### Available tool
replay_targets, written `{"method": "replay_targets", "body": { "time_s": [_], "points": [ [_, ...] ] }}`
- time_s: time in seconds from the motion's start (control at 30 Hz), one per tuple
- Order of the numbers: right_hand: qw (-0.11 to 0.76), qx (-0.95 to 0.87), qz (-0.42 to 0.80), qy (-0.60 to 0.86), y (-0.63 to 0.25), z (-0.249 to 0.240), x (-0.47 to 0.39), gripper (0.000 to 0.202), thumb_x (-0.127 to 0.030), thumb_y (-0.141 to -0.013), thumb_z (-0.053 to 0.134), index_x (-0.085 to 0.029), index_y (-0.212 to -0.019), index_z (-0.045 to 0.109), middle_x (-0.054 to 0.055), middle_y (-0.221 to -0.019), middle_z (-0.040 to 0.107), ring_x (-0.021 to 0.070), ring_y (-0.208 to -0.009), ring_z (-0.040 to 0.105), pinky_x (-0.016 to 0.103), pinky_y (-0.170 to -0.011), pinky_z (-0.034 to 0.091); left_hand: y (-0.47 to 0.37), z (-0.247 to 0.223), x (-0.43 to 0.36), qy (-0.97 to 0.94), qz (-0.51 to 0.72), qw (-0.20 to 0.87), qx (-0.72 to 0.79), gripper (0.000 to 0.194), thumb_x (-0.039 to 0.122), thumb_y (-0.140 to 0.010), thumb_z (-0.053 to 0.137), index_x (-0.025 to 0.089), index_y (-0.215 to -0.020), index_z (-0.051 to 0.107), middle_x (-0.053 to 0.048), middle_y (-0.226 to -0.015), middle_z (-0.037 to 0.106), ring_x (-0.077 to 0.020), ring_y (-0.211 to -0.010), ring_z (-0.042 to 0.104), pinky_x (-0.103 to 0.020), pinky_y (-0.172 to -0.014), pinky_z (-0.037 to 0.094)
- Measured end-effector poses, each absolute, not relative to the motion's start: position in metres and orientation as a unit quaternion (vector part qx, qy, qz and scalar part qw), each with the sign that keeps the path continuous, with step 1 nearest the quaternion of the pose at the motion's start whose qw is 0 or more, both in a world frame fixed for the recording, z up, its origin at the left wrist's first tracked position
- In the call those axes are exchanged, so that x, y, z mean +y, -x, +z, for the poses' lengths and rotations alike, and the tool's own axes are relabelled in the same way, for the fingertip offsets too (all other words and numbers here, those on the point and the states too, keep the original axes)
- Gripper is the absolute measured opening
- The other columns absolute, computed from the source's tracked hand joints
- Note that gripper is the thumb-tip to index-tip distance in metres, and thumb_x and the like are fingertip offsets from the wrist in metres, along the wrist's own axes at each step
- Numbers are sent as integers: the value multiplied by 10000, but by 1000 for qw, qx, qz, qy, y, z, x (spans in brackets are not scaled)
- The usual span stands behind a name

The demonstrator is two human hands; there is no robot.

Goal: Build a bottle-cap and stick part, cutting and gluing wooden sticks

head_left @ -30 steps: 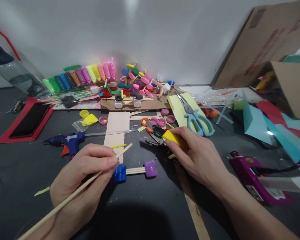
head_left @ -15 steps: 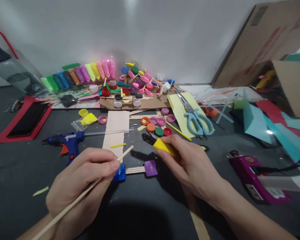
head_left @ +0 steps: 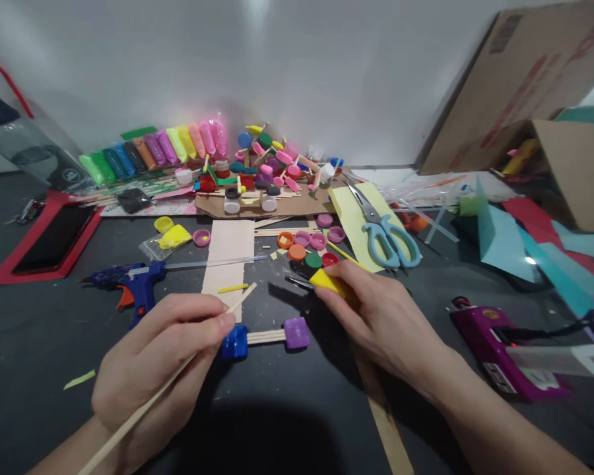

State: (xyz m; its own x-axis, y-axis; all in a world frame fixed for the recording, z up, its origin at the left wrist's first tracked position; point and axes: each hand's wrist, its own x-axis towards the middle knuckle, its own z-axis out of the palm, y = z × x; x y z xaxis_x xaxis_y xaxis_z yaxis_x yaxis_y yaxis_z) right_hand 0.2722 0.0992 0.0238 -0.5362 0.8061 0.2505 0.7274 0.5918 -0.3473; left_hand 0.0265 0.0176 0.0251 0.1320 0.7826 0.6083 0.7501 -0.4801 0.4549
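My left hand pinches a thin wooden stick, whose tip points up and away past my fingertips. In my right hand is a yellow utility knife, its dark blade pointing left, apart from the stick. Most of the knife's handle is hidden by my fingers. Just beyond my left fingertips lies a small assembly of short sticks joining a blue square piece and a purple square piece. A short yellow stick rests on a pale paper strip.
A blue glue gun lies left of the strip. Several bottle caps sit behind the knife, with blue-handled scissors to their right. Clay packs line the back. A purple power strip and a wooden strip lie rightward.
The utility knife has turned, so its blade now shows more plainly. The stick's tip has shifted slightly left and up; both hands keep their hold.
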Motion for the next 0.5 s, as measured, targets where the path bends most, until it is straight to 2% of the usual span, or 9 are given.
{"method": "replay_targets", "body": {
  "time_s": [0.13, 0.2, 0.27, 0.4, 0.5],
  "points": [
    [264, -880, 153, 363, -269, 30, 89, 147, -276, -964, 523, -174, -1063, 557, 17, -846, 665, 142, -675, 613, 241, -630, 437, -24, 26, 18, -770, 404, 6, 493, 237, 56, -855, 607, 255, -978, 643, 38, -992, 641, -51, -837, 637, -99, -787, 482],
    [252, -891, 175, 335, -265, 32, 84, 153, -285, -971, 516, -181, -1074, 561, 20, -871, 667, 137, -697, 615, 231, -636, 435, -24, 26, 18, -771, 402, 0, 494, 245, 45, -853, 604, 256, -973, 641, 39, -987, 643, -52, -840, 637, -102, -780, 484],
    [218, -888, 164, 371, -263, 29, 86, 153, -308, -977, 502, -181, -1013, 579, 16, -806, 651, 150, -656, 598, 248, -605, 420, -25, 26, 17, -761, 414, 19, 500, 252, 33, -845, 606, 259, -953, 637, 46, -977, 645, -51, -828, 635, -110, -765, 485],
    [140, -854, 98, 491, -272, 20, 107, 194, -359, -967, 494, -189, -909, 568, 16, -717, 634, 182, -605, 589, 279, -576, 383, -31, 23, 17, -668, 499, 120, 539, 233, 32, -828, 631, 257, -890, 646, 43, -929, 664, -82, -814, 636, -161, -701, 489],
    [82, -815, 2, 573, -287, 16, 127, 233, -424, -954, 505, -203, -960, 578, 36, -725, 672, 228, -657, 632, 293, -574, 350, -35, 18, 24, -511, 569, 269, 586, 116, 137, -828, 693, 251, -842, 676, 34, -900, 677, -56, -627, 567, -151, -513, 424]
  ]
}}
